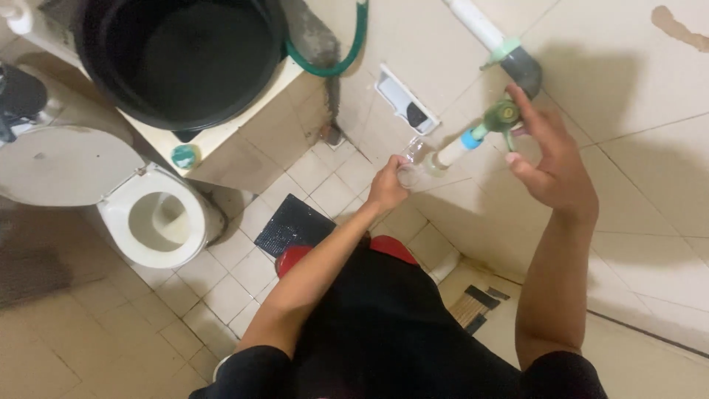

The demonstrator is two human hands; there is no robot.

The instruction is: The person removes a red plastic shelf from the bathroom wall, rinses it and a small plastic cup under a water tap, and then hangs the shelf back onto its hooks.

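While a small clear glass [408,171] is gripped by the left hand [388,186] under a white wall tap spout [450,152], the green tap handle [505,114] is touched by the right hand [550,164], fingers spread wide, black round bucket [181,59] well apart.

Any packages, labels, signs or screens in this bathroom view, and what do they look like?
No signs or screens show.
Small jar: on the ledge beside the black tub, round with a teal lid; whether it carries a label cannot be told.
Clear glass: in the left hand under the wall tap, unlabelled; the right hand is at the tap.
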